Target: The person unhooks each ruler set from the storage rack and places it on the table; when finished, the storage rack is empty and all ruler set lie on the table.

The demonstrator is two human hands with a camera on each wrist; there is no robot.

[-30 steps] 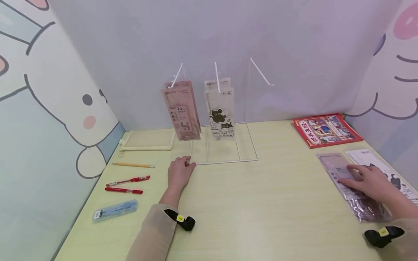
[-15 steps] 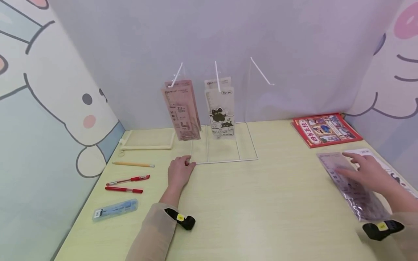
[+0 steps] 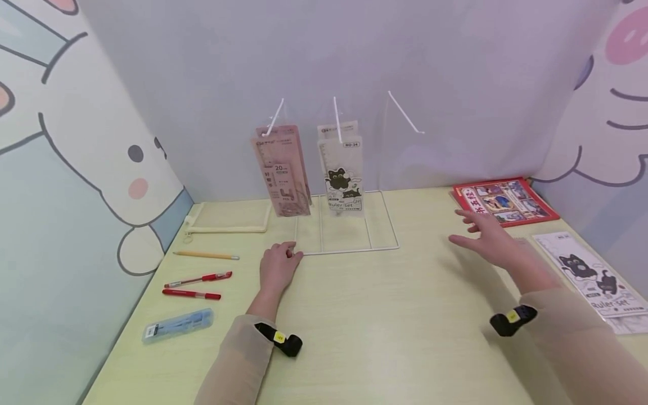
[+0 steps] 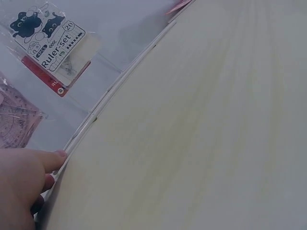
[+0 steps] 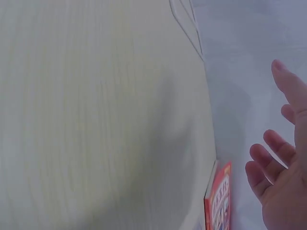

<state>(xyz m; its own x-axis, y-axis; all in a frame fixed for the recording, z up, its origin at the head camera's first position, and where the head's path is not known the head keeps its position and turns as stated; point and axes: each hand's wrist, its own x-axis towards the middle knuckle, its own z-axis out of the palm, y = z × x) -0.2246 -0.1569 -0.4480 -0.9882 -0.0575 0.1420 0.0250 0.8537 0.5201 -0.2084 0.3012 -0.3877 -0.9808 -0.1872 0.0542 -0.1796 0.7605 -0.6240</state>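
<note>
Apparently steadying the white wire rack [image 3: 349, 251], mid-frame, hung with pink packets [image 3: 283, 174] and white packets [image 3: 340, 177], likely to face forward; pinching its lower-left corner with the left hand [image 3: 278, 268]; holding the right hand [image 3: 490, 240] spread, empty, right of centre.

A yellow wood-grain tabletop [image 3: 364, 326] is backed by a lavender-grey wall [image 3: 212, 73]; a cartoon rabbit [image 3: 96, 124] is printed on the left wall [image 3: 61, 236], another cartoon figure [image 3: 607, 132] on the right wall [image 3: 620, 211].
</note>
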